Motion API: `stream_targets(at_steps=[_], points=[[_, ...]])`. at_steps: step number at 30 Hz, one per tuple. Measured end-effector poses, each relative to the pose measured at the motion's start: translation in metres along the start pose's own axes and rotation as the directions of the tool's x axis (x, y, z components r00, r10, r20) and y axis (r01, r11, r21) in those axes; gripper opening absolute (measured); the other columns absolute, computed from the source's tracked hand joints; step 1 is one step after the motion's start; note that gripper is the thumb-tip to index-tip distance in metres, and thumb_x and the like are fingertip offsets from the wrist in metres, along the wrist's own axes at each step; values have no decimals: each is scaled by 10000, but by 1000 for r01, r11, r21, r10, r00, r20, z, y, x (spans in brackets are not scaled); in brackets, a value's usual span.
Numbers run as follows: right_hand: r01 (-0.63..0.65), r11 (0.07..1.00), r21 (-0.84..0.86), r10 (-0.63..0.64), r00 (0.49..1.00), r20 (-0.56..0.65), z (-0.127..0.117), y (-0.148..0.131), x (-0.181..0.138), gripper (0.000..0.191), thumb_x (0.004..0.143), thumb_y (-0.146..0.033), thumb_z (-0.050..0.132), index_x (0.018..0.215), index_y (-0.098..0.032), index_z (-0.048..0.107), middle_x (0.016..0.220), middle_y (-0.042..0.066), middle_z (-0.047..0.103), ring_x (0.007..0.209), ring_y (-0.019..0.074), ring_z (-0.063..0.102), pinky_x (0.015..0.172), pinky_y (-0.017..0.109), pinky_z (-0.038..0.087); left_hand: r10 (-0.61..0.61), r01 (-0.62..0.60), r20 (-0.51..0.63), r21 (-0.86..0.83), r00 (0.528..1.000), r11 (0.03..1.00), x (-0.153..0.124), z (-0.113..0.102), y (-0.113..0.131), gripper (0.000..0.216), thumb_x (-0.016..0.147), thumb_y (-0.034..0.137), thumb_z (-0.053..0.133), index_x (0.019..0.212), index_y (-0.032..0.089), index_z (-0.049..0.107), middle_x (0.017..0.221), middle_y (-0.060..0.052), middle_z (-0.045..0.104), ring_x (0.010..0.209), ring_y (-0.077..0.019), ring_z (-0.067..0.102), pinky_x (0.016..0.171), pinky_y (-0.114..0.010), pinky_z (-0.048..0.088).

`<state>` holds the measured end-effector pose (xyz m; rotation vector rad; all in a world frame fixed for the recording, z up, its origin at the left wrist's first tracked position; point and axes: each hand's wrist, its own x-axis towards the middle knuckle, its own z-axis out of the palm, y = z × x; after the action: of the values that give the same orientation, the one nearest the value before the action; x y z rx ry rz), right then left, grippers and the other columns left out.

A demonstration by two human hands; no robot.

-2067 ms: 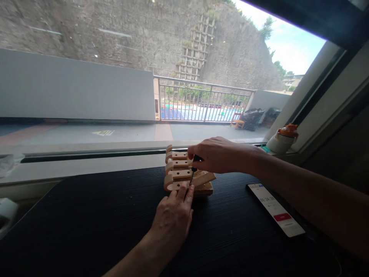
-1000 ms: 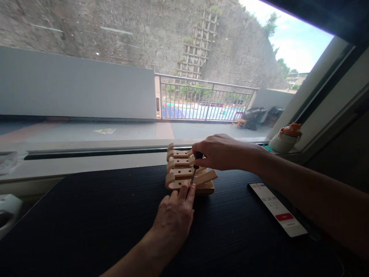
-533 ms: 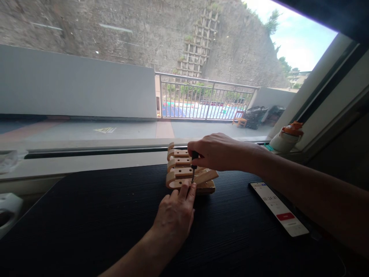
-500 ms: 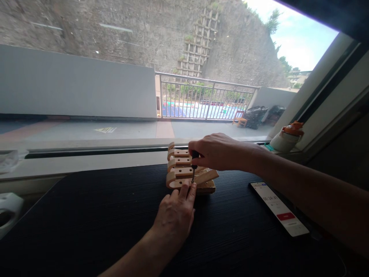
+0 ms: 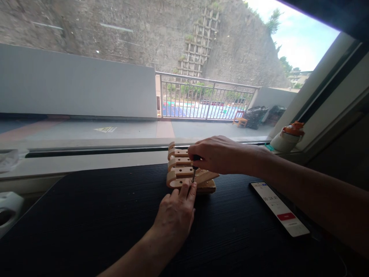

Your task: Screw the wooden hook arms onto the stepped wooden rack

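A wooden rack (image 5: 172,178) with several curled strips, each with dark holes, stands at the far edge of the black table. My right hand (image 5: 213,154) is closed around the dark handle of a screwdriver (image 5: 195,172) above it. The screwdriver's shaft points down, its tip at a hole in the nearest strip. My left hand (image 5: 175,211) comes from the front, its fingers together and gripping the rack's near edge beside the tip. Whether those fingertips also pinch a screw is hidden. A loose-looking slanted wooden slat (image 5: 206,177) lies under my right hand.
On the right of the black table (image 5: 95,219) lies a phone (image 5: 279,209) showing a timer, below my right forearm. A white bottle with an orange lid (image 5: 288,136) stands by the window sill (image 5: 95,159). At the left edge is a white object (image 5: 10,211).
My right hand has sunk slightly with the screwdriver, which stands a little more upright. My left hand stays in place on the rack.
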<state>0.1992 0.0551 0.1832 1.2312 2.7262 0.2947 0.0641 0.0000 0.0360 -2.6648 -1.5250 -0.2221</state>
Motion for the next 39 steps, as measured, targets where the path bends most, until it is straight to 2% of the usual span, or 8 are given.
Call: stream_targets(at_steps=[4,7,13,18,27,32,36,39], points=[[-34,999,-23,34,999,7,3,2,2,324,822,-433,359,809,-213,596,711,33,640,573,128,497,501,246,215,6,-6,-9,-3,1000,1000,1,0,-1,571,803,188,394,1360,158,273,1384,-108,344,1057,-240,497,812,-363,478],[-60,997,-40,60,998,-4,6,5,2,376,824,-467,340,829,-207,611,722,46,644,577,132,502,507,249,218,5,-5,-14,-7,1000,1000,1,0,-1,584,798,192,406,1364,166,264,1392,-103,332,1056,-234,497,812,-357,478],[-32,999,25,32,999,12,1,8,-2,299,793,-399,412,946,-245,617,784,22,657,633,136,530,531,245,262,13,-13,-31,-9,999,1000,-1,2,-1,582,798,210,415,1361,173,270,1391,-98,336,1043,-231,504,814,-354,476],[-5,1000,31,4,1000,15,1,10,-1,265,790,-329,403,875,-229,632,809,25,660,659,130,520,543,241,270,9,-9,-28,-4,1000,1000,-1,2,-1,580,801,197,404,1363,163,267,1395,-105,328,1058,-241,497,814,-360,478],[-66,998,10,66,998,23,4,11,-3,381,812,-461,358,818,-206,641,695,38,633,581,125,487,511,248,240,5,-5,-34,5,999,1000,0,1,0,573,801,205,418,1356,159,286,1392,-112,332,1045,-239,510,807,-351,480],[-48,996,69,48,999,5,2,15,-7,324,782,-436,427,1008,-284,603,778,-3,656,626,125,514,537,236,265,4,-4,-22,9,1000,1000,0,1,0,578,797,196,416,1358,163,281,1382,-102,350,1018,-237,522,790,-363,489],[-20,997,70,19,1000,10,4,16,-5,272,795,-349,404,906,-268,638,792,2,662,642,121,513,547,235,269,4,-4,-25,11,1000,1000,0,3,0,581,794,206,424,1357,163,285,1385,-101,347,1020,-244,518,782,-367,493],[-23,998,65,22,1000,13,7,14,-2,273,794,-359,398,870,-257,639,762,4,657,620,123,502,533,238,262,3,-3,-26,6,1000,1000,0,3,0,576,796,206,422,1355,161,291,1385,-103,348,1018,-245,518,785,-371,493]])
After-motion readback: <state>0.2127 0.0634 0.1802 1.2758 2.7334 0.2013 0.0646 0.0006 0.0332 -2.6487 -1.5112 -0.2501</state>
